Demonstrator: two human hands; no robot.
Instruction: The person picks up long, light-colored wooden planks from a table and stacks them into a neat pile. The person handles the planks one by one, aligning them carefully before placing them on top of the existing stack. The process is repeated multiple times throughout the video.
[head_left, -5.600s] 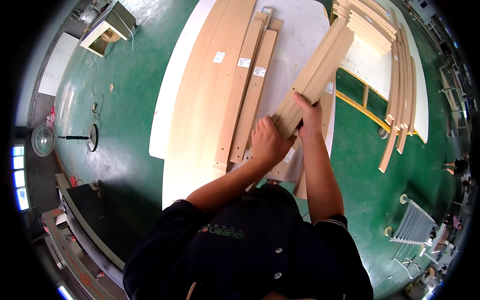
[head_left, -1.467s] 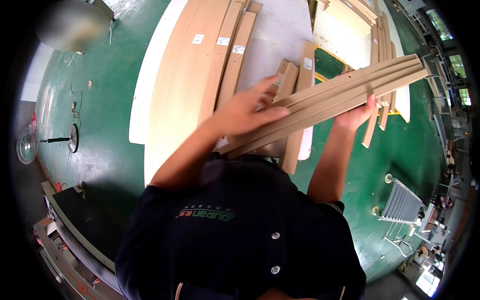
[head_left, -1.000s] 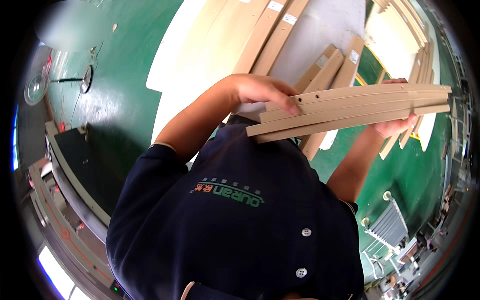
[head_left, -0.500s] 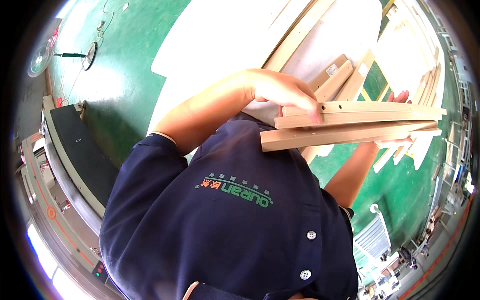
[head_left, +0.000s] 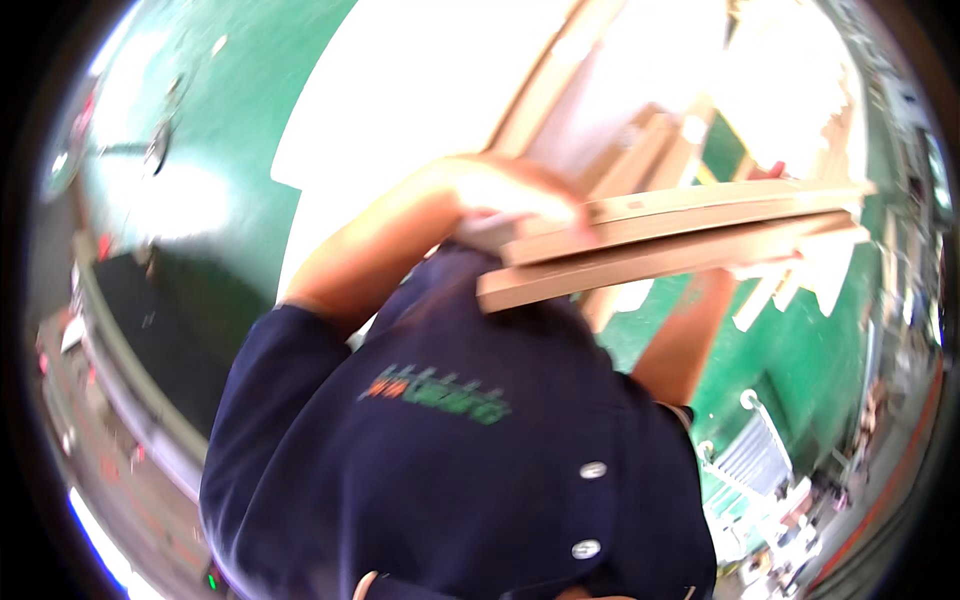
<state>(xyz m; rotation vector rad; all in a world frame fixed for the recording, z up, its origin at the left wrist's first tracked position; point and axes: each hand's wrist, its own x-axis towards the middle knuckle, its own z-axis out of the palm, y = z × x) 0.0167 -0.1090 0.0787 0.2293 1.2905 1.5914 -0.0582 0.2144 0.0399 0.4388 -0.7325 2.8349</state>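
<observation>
A small bundle of pale wooden bars [head_left: 660,255] lies across in front of my chest, its left end lower than its right. My left hand [head_left: 525,200] reaches over the top near the left end, its fingers closed on the bars and blurred by motion. Under the right part of the bundle is my right hand [head_left: 765,268], wrapped round it; fingertips show beyond the far side. The bars lie against each other, slightly fanned at both ends. Just behind them more wooden bars [head_left: 630,160] rest on a white surface [head_left: 380,90].
Long wooden bars [head_left: 560,75] run away across the white surface. More pieces stick out at the right, over the green floor [head_left: 215,120]. A dark-topped machine [head_left: 150,330] stands at the left. A grey slatted rack [head_left: 755,460] is at the lower right.
The bundle and both hands have shifted slightly left in the picture, and the bundle's left end has dipped. The whole view has turned a little and blurred. Both hands keep their hold.
</observation>
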